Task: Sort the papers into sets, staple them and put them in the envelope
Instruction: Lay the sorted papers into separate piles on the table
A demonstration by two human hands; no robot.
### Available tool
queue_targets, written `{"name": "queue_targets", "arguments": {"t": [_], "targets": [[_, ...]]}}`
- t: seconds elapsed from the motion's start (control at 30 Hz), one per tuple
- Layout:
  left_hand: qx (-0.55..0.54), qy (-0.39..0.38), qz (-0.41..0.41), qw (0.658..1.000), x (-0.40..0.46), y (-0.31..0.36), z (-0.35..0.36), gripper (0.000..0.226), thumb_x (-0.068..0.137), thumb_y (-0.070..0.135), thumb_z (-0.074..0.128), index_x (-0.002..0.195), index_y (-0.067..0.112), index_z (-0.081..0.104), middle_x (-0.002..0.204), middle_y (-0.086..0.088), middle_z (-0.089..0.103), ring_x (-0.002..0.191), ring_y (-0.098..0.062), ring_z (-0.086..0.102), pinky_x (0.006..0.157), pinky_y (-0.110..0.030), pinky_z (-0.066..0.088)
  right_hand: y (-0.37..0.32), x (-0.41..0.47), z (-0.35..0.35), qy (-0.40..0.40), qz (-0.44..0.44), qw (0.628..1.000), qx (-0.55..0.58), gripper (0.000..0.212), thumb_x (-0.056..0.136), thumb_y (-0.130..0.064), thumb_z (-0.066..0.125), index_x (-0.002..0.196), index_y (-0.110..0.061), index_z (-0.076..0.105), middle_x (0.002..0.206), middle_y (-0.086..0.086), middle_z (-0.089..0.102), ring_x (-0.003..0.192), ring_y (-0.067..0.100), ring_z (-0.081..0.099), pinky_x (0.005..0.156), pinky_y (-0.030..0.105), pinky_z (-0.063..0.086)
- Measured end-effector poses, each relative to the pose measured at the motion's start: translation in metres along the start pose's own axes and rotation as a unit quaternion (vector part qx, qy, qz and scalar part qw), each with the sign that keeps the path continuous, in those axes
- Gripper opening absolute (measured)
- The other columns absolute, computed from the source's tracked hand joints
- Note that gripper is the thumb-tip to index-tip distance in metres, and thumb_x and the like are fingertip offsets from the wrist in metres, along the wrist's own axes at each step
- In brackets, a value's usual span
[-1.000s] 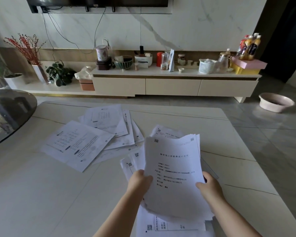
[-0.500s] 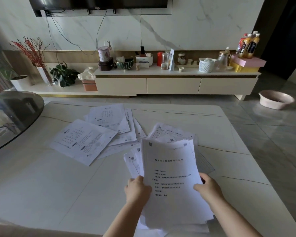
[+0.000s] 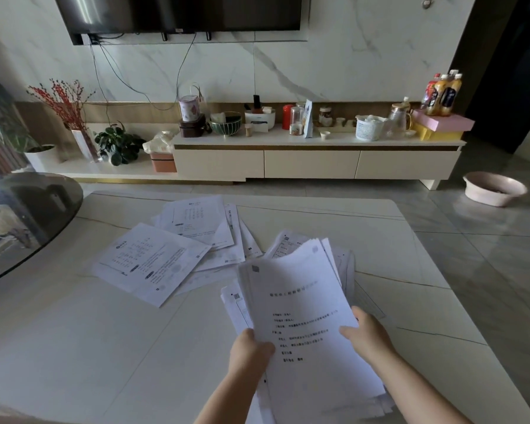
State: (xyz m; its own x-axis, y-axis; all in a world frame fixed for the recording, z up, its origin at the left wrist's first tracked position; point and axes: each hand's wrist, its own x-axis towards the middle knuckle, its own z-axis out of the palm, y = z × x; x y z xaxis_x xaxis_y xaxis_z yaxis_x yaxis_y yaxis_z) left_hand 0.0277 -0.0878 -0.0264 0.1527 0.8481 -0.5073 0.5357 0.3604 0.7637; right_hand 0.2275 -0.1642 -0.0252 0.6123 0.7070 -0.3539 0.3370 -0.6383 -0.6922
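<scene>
I hold a thick stack of printed papers above the white table, its top sheet facing me. My left hand grips the stack's left edge, thumb on top. My right hand grips the right edge. More loose sheets lie under and behind the held stack. Two other spread groups of papers lie to the left: one near sheet and a fanned pile behind it. No stapler or envelope shows.
A round dark glass tabletop overlaps the table's left side. Beyond the table stands a low TV cabinet crowded with jars, bowls and bottles. A pink basin sits on the tiled floor at right.
The held stack has been lowered and drawn slightly toward me; both hands keep their grip. My view has tipped upward, showing more of the wall and TV.
</scene>
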Motion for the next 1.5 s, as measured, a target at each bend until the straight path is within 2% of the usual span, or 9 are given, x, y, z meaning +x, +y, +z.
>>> {"name": "queue_targets", "arguments": {"t": [0.07,0.17,0.23,0.47,0.7,0.87,1.07,1.3,1.5], "targets": [[0.028,0.015,0.007,0.999,0.01,0.001,-0.002,0.02,0.073,0.012,0.06,0.093,0.009,0.06,0.089,-0.004,0.065,0.086,-0.024,0.063,0.074,-0.03,0.052,-0.014,0.012,-0.001,0.02,-0.017,0.998,-0.05,0.005,0.082,-0.015,0.055,0.084,-0.015,0.05,0.086,0.005,0.061,0.071,0.025,0.047,0.062,0.03,0.035],[0.073,0.01,-0.003,0.997,0.022,-0.001,-0.004,0.016,0.076,0.012,0.056,0.09,0.008,0.061,0.083,-0.005,0.065,0.077,-0.022,0.062,0.065,-0.026,0.049,-0.026,0.033,0.005,0.015,-0.04,0.99,-0.132,0.023,0.081,-0.014,0.055,0.069,-0.018,0.035,0.085,0.003,0.05,0.078,0.025,0.044,0.062,0.03,0.033],[0.08,0.0,-0.02,0.997,0.027,-0.005,-0.005,0.012,0.076,0.013,0.056,0.088,0.009,0.058,0.082,-0.006,0.064,0.075,-0.023,0.063,0.062,-0.026,0.05,-0.031,0.041,0.007,-0.011,-0.033,0.985,-0.17,0.006,0.081,-0.015,0.055,0.082,-0.016,0.049,0.099,0.006,0.056,0.092,0.028,0.054,0.067,0.029,0.041],[0.08,0.0,-0.05,0.996,0.036,-0.007,-0.009,0.013,0.077,0.012,0.061,0.088,0.011,0.055,0.085,-0.006,0.06,0.082,-0.026,0.063,0.064,-0.029,0.053,-0.042,0.051,-0.003,-0.037,0.071,0.994,-0.078,0.071,0.08,-0.02,0.07,0.139,-0.002,0.035,0.138,0.016,0.047,0.123,0.028,0.05,0.093,0.03,0.043],[0.077,-0.004,-0.016,0.997,0.032,-0.005,-0.01,0.018,0.078,0.011,0.059,0.096,0.012,0.055,0.094,-0.008,0.062,0.087,-0.026,0.062,0.066,-0.028,0.05,-0.035,0.042,-0.01,-0.076,-0.011,0.997,0.019,0.012,0.083,-0.008,0.067,0.094,-0.009,0.061,0.101,0.016,0.069,0.084,0.028,0.065,0.077,0.036,0.052],[0.034,0.04,0.085,0.995,0.041,0.021,-0.019,0.024,0.087,0.014,0.058,0.111,0.015,0.06,0.09,-0.001,0.063,0.073,-0.017,0.06,0.058,-0.023,0.048,-0.036,0.048,-0.013,-0.006,0.003,0.983,0.185,0.015,0.088,0.004,0.06,0.099,-0.004,0.054,0.098,0.014,0.063,0.086,0.028,0.059,0.078,0.035,0.046],[0.179,0.044,0.128,0.974,0.084,0.051,-0.025,0.041,0.094,0.02,0.05,0.135,0.016,0.051,0.135,-0.006,0.053,0.118,-0.024,0.054,0.095,-0.028,0.043,-0.025,0.073,-0.009,0.088,0.078,0.94,0.319,0.017,0.086,0.005,0.061,0.103,0.002,0.058,0.096,0.02,0.063,0.083,0.032,0.06,0.088,0.053,0.049],[0.337,0.022,0.178,0.924,0.118,0.055,-0.013,0.054,0.098,0.022,0.041,0.149,0.016,0.025,0.153,-0.005,0.032,0.142,-0.023,0.023,0.115,-0.036,0.025,-0.022,0.082,0.001,0.079,0.04,0.992,0.093,0.015,0.077,-0.015,0.069,0.09,-0.014,0.061,0.095,0.008,0.069,0.087,0.031,0.064,0.083,0.043,0.053],[0.393,0.001,0.171,0.903,0.103,0.058,0.006,0.056,0.099,0.034,0.04,0.149,0.015,0.021,0.148,-0.007,0.036,0.137,-0.026,0.03,0.109,-0.04,0.031,-0.021,0.077,-0.008,0.048,0.061,0.977,-0.199,0.073,0.087,-0.069,0.038,0.146,-0.027,0.027,0.146,0.006,0.038,0.136,0.029,0.031,0.107,0.041,0.033]]}}
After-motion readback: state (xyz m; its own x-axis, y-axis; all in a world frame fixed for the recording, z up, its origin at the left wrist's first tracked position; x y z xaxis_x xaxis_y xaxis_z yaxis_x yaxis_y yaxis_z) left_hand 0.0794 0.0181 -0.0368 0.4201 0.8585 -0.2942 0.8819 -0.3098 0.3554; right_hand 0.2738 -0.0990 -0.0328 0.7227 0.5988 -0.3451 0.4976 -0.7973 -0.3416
